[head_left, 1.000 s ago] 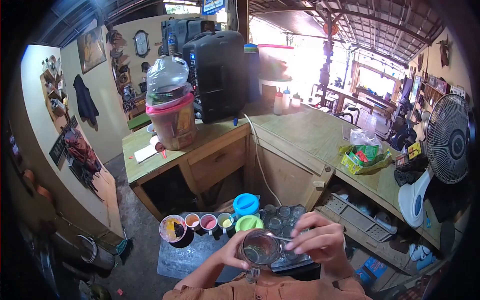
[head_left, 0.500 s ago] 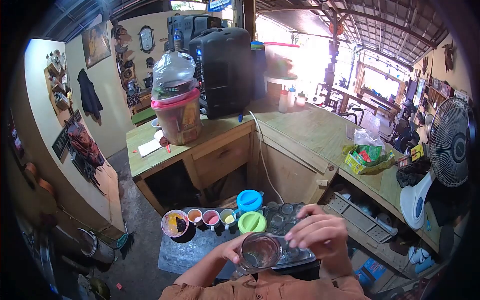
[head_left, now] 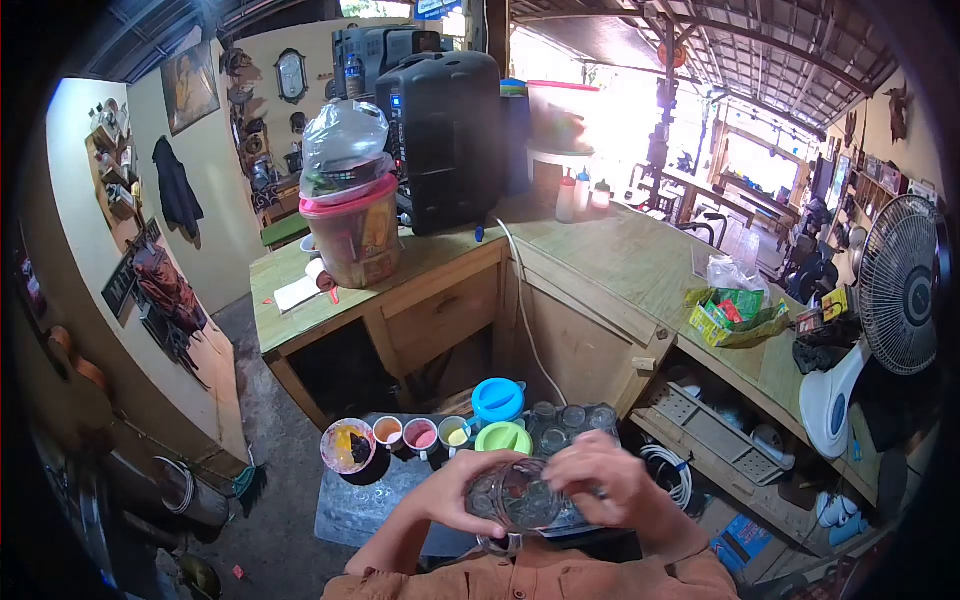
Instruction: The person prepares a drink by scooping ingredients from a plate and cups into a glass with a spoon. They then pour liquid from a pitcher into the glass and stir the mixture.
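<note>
My left hand point(head_left: 452, 497) is wrapped around a clear glass mug point(head_left: 515, 500) held tilted in front of my chest, with reddish smears inside. Close by the mug's rim is my right hand point(head_left: 605, 480), blurred, its fingers curled together; what they pinch is hidden. Beyond the mug, a lime-green lidded pitcher point(head_left: 503, 438) and a blue lidded pitcher point(head_left: 498, 400) stand on a grey table point(head_left: 350, 510). To their left are a white cup with yellow contents point(head_left: 454, 432), a cup with pink point(head_left: 421, 434), a cup with orange point(head_left: 388, 431) and a stained bowl point(head_left: 350, 447).
Several upturned glasses point(head_left: 572, 417) stand right of the pitchers. A wooden counter point(head_left: 590, 255) wraps around ahead, bearing a black speaker point(head_left: 447, 140), a pink-lidded tub point(head_left: 350, 235), squeeze bottles point(head_left: 567, 197) and a bag of packets point(head_left: 735, 315). A white fan point(head_left: 832, 400) stands at right.
The glass mug has turned and shifted slightly in my left hand, which now covers more of its side. My right hand has moved down and left, nearer the rim.
</note>
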### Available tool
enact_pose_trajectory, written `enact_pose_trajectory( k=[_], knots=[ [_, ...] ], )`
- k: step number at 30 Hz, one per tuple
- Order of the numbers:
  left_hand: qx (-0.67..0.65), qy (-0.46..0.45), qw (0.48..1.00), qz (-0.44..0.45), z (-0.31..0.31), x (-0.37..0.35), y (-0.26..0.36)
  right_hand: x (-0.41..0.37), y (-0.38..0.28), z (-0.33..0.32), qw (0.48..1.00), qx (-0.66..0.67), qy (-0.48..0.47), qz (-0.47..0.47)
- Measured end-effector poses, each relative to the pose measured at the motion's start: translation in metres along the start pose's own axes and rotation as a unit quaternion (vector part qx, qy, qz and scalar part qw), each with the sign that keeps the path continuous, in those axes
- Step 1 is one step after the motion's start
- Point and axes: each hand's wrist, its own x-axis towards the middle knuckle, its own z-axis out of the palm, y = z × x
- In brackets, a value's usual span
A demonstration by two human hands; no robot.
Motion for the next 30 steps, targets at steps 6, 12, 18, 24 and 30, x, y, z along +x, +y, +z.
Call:
enact_pose_trajectory(
  k=[6, 12, 18, 24, 30],
  knots=[
    [0.107, 0.100, 0.989, 0.030, 0.000, 0.000, 0.010, -0.005, -0.002, 0.007, 0.993, -0.080, 0.045, 0.077],
    [0.227, 0.122, 0.966, 0.025, 0.003, 0.004, 0.019, -0.026, 0.000, -0.005, 0.988, -0.032, 0.143, 0.048],
    [0.365, 0.167, 0.913, 0.067, 0.004, 0.010, 0.023, -0.025, 0.000, 0.002, 0.980, 0.060, 0.118, 0.148],
    [0.438, 0.232, 0.862, 0.107, 0.009, 0.015, 0.027, -0.024, 0.004, 0.014, 0.951, 0.176, -0.006, 0.255],
    [0.479, 0.285, 0.827, 0.074, 0.014, 0.016, 0.014, -0.046, 0.023, 0.000, 0.868, 0.364, 0.133, 0.310]
  ],
)
